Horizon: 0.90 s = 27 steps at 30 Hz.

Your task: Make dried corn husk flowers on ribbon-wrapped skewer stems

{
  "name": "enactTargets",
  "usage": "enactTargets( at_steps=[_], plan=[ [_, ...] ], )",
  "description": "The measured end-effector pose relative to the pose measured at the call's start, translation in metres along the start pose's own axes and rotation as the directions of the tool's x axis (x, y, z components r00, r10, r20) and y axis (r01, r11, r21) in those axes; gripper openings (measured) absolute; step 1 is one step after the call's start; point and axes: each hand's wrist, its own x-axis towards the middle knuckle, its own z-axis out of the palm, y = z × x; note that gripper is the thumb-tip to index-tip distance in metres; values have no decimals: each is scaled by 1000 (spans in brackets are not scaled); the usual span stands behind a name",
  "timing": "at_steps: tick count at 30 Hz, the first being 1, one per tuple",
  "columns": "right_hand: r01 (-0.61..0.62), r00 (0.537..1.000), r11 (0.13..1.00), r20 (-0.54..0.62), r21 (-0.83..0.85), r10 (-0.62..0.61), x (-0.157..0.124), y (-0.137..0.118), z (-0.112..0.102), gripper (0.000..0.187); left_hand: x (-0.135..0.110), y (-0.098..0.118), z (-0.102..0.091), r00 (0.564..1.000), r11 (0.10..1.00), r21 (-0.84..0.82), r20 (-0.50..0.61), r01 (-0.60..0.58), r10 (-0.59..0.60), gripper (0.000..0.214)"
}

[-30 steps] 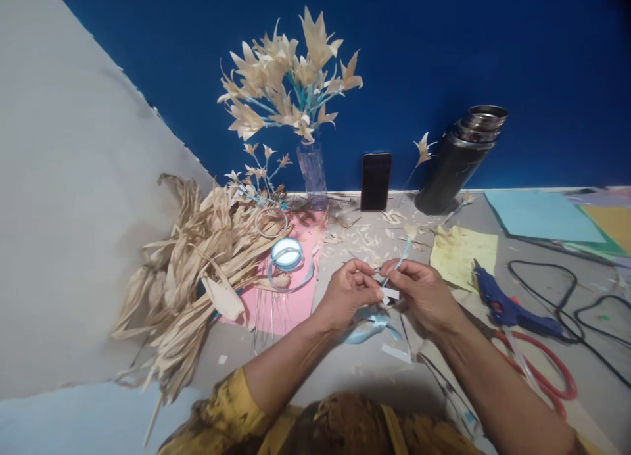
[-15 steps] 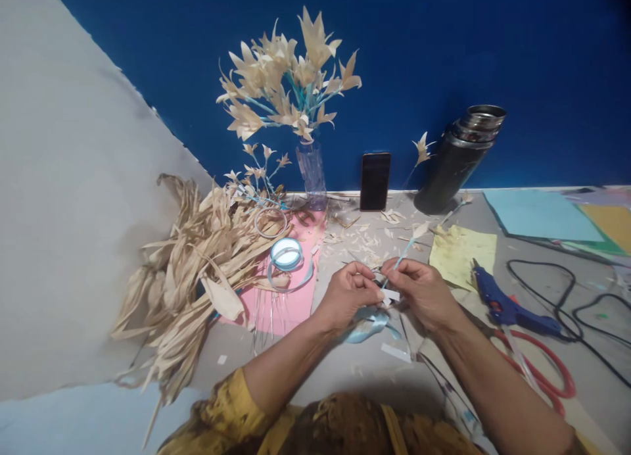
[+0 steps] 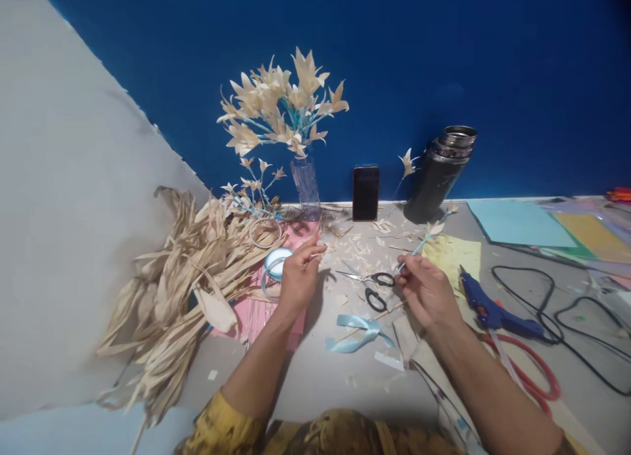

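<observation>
My right hand (image 3: 426, 290) pinches the lower end of a thin blue-wrapped stem (image 3: 413, 252) that ends in a small husk flower (image 3: 435, 229), pointing up and to the right. My left hand (image 3: 298, 275) hovers over the pink paper (image 3: 259, 317), beside a roll of light blue ribbon (image 3: 276, 263); its fingers are curled with the fingertips pressed together, and I cannot make out anything in them. Small black-handled scissors (image 3: 375, 289) lie between my hands. A loose curl of blue ribbon (image 3: 355, 330) lies in front of them.
A heap of dried corn husks (image 3: 182, 277) fills the left. A vase of husk flowers (image 3: 302, 166), a phone (image 3: 365, 192) and a dark flask (image 3: 436, 173) stand against the blue wall. A blue glue gun (image 3: 488, 307), red scissors (image 3: 530, 369), black cable (image 3: 557, 304) and coloured papers (image 3: 517, 221) lie on the right.
My hands have parted: the left let go of the stem and moved left toward the ribbon roll. The right keeps the stem, now swung up to the right. The black scissors are uncovered.
</observation>
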Motion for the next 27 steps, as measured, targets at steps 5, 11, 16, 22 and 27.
enactTargets(
  at_steps=[5,11,16,22,27],
  plan=[
    [-3,999,1000,32,-31,4,-3,0,3,37,-3,-1,2,996,991,126,-79,-33,43,8],
    [-9,999,997,34,-75,12,-4,0,4,37,-5,-2,2,992,976,198,-61,-93,107,14],
    [-20,999,994,38,-104,24,-5,1,4,37,-7,-4,4,989,976,168,69,-138,128,18],
    [-45,997,991,54,-124,52,-6,2,4,38,-7,-1,3,993,965,252,-71,-75,96,18],
    [-79,994,986,67,-147,90,-8,3,3,38,-8,-2,3,997,976,202,31,-76,71,23]
  ],
)
